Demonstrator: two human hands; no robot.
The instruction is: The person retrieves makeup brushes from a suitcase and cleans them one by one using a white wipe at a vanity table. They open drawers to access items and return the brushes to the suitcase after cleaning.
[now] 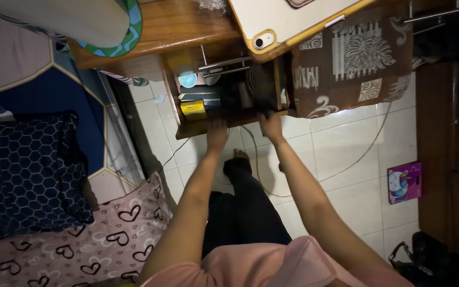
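Both hands are placed on the front edge of an open wooden drawer (208, 126). Left hand (217, 134): at 12 o'clock, fingers apparently together. Right hand (271, 126): just right; finger state cannot be told. A yellow box (193, 109) lies inside, at 11 o'clock.

Around one open wooden drawer (224, 126) were two bare hands, the left hand (217, 134) and right hand (271, 126) at its front edge, one yellow box (193, 109) inside, one tablet (293, 21) above, and one patterned brown cloth (354, 64) beside it.
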